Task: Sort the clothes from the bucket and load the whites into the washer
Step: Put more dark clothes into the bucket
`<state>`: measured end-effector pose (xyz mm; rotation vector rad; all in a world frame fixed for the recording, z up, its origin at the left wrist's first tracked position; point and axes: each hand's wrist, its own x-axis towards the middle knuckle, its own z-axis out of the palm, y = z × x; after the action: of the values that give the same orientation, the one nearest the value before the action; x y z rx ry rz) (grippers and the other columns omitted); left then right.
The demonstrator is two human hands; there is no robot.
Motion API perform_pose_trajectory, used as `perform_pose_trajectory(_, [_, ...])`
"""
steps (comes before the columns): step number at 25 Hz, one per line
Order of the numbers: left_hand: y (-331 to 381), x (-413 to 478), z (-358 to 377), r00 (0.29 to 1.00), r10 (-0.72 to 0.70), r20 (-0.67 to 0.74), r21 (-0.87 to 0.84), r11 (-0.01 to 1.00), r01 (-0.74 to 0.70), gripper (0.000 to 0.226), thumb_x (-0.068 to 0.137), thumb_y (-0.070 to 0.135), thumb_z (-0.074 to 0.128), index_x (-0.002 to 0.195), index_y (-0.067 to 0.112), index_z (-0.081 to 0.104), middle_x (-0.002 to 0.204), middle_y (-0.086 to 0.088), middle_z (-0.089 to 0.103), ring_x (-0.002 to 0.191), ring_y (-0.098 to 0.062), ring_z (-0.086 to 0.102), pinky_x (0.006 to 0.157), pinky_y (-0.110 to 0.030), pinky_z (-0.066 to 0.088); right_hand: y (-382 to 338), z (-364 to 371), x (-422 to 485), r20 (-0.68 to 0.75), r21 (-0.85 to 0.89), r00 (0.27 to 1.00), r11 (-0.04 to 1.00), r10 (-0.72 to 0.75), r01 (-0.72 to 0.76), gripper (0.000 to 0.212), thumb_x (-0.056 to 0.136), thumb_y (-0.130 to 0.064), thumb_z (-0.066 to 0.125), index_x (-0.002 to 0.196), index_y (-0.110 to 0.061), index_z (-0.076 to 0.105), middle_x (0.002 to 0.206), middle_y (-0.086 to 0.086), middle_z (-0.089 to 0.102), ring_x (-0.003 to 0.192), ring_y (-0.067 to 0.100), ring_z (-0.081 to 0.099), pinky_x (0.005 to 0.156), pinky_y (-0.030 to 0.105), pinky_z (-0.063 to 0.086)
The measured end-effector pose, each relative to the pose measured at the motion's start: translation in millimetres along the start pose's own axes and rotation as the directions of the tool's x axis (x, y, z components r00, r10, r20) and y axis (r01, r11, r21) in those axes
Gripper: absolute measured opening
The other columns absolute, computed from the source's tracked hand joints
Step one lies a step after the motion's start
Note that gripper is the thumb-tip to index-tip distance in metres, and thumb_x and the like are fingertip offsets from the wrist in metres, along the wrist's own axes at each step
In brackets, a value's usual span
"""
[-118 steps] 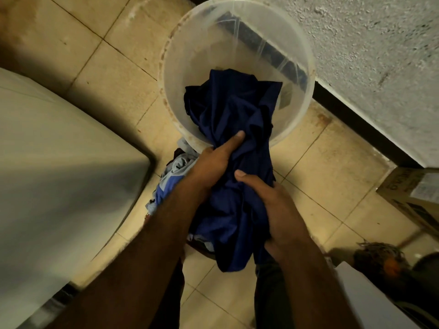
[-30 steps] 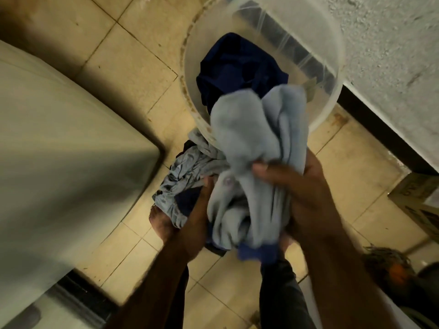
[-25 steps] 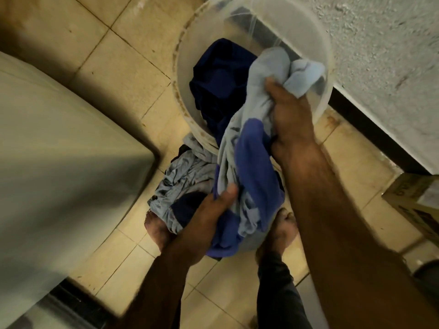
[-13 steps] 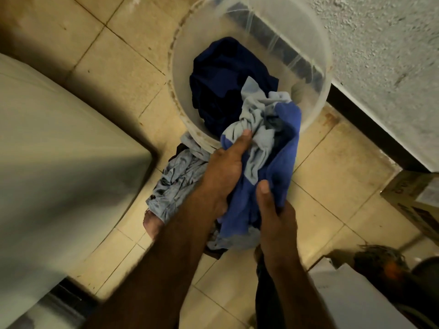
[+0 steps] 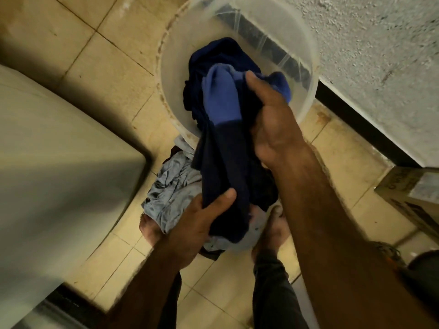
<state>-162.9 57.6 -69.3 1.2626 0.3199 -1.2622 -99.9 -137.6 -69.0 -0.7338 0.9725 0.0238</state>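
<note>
Head view looked down on the sorting step, which I judged well short of done. Far left of the bucket [image 5: 171, 91] stood a smooth, pale, round-cornered washer [image 5: 59, 162], as I took it to be; its opening was out of sight. On the floor tiles [image 5: 95, 67] just in front of the bucket's near rim lay a grey-blue pile [image 5: 171, 193] of thin, creased cloth. Below that rim the left hand [image 5: 202, 224] clenched the lower end of a 2-tone garment [image 5: 223, 138], thumb on top. Soft and limp, dark navy with a brighter blue panel, it hung from the bucket's mouth over the near rim. The bucket was round, translucent plastic, stained at the lip, with another navy piece [image 5: 213, 58] bunched inside. Within the bucket's mouth the right hand [image 5: 270, 119] gripped the garment's upper end. Right of the bucket sat a cardboard box [image 5: 408, 198]. No white showed; the next move likely called for dropping this coloured piece aside and reaching into the bucket for another.
</note>
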Motion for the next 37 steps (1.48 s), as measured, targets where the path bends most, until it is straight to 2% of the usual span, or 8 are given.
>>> perform_pose_trajectory(4, [19.7, 23.8, 11.4, 0.958, 0.088, -0.272, 0.091, 0.994, -0.065, 0.032, 0.099, 0.026, 0.060, 0.105, -0.003, 0.072, 0.087, -0.022, 0.075, 0.070, -0.028, 0.071, 0.067, -0.034, 0.058, 28.0, -19.4, 0.5, -0.153, -0.437, 0.986, 0.899, -0.060, -0.013, 0.046, 0.094, -0.034, 0.070, 0.133, -0.010, 0.062, 0.110, -0.001, 0.074, 0.100, 0.014, 0.071, 0.087, 0.024, 0.059])
perform_pose_trajectory(7, [46.3, 50.2, 16.8, 0.917, 0.146, -0.371, 0.232, 0.971, -0.061, 0.029, 0.098, 0.026, 0.063, 0.112, 0.003, 0.072, 0.094, -0.019, 0.076, 0.077, -0.024, 0.072, 0.073, -0.039, 0.061, 69.2, -40.4, -31.5, -0.264, -0.531, 0.937, 0.846, -0.227, 0.055, 0.043, 0.089, -0.030, 0.077, 0.126, -0.014, 0.065, 0.092, -0.007, 0.074, 0.079, 0.003, 0.073, 0.066, 0.017, 0.057])
perform_pose_trajectory(11, [75.3, 72.7, 36.0, 0.875, 0.298, -0.381, 0.565, 0.825, -0.035, 0.038, 0.092, 0.048, 0.064, 0.106, 0.013, 0.069, 0.093, -0.003, 0.073, 0.085, -0.018, 0.070, 0.076, -0.039, 0.060, 91.4, -45.6, -51.3, -0.282, -0.440, 0.936, 0.895, -0.213, 0.071, 0.047, 0.092, -0.024, 0.073, 0.135, -0.015, 0.058, 0.108, 0.004, 0.075, 0.098, 0.024, 0.074, 0.091, 0.052, 0.059])
perform_pose_trajectory(16, [78.8, 67.5, 45.4, 0.804, 0.569, -0.173, 0.618, 0.698, -0.361, 0.061, 0.093, 0.068, 0.042, 0.144, 0.034, 0.045, 0.143, 0.013, 0.055, 0.127, 0.001, 0.054, 0.098, -0.021, 0.052, 55.4, -22.7, -16.5, 0.095, -0.254, 0.912, 0.876, -0.399, 0.409, 0.059, 0.101, -0.028, 0.054, 0.155, -0.019, 0.035, 0.155, 0.007, 0.045, 0.137, 0.016, 0.052, 0.104, 0.034, 0.053])
perform_pose_trajectory(18, [66.6, 75.4, 24.9, 0.733, 0.667, -0.131, 0.769, 0.535, -0.349, 0.056, 0.100, 0.061, 0.034, 0.147, 0.031, 0.043, 0.149, 0.012, 0.049, 0.137, -0.005, 0.046, 0.111, -0.037, 0.045, 44.7, -19.9, 26.4, 0.172, -0.563, 0.918, 0.729, -0.358, 0.390, 0.071, 0.101, -0.030, 0.052, 0.162, -0.021, 0.016, 0.168, 0.009, 0.020, 0.153, 0.023, 0.027, 0.119, 0.044, 0.038])
perform_pose_trajectory(22, [28.5, 92.9, -18.6, 0.888, 0.455, -0.069, 0.994, -0.044, 0.099, 0.073, 0.095, 0.069, 0.028, 0.157, 0.030, 0.028, 0.170, -0.007, -0.001, 0.154, -0.033, -0.015, 0.121, -0.064, 0.001, 48.9, -42.0, 104.4, 0.116, -0.978, 0.993, -0.173, 0.021, 0.117, 0.088, 0.097, -0.036, 0.055, 0.162, -0.026, -0.004, 0.170, 0.014, -0.009, 0.156, 0.036, -0.003, 0.123, 0.059, 0.017])
perform_pose_trajectory(32, [20.4, 113.4, -39.0, 0.895, 0.419, 0.155, 0.986, -0.125, -0.112, 0.087, 0.078, 0.073, 0.031, 0.155, 0.033, 0.032, 0.160, -0.030, -0.021, 0.139, -0.060, -0.033, 0.105, -0.050, -0.035, 99.7, -45.0, 202.3, -0.074, -0.827, 0.941, -0.548, 0.331, 0.127, 0.075, 0.105, -0.037, 0.044, 0.162, -0.013, 0.001, 0.168, 0.023, -0.005, 0.155, 0.042, -0.004, 0.125, 0.051, -0.001])
perform_pose_trajectory(37, [29.6, 110.9, -30.8, 0.933, 0.333, 0.134, 0.972, -0.229, -0.057, 0.092, 0.076, 0.074, 0.013, 0.155, 0.030, 0.030, 0.157, -0.041, -0.009, 0.140, -0.068, -0.016, 0.113, -0.059, -0.019, 64.2, -36.2, 150.7, 0.006, -0.933, 0.948, -0.340, 0.317, 0.120, 0.057, 0.102, -0.029, 0.055, 0.153, -0.008, 0.040, 0.160, 0.019, 0.034, 0.147, 0.038, 0.032, 0.119, 0.045, 0.026])
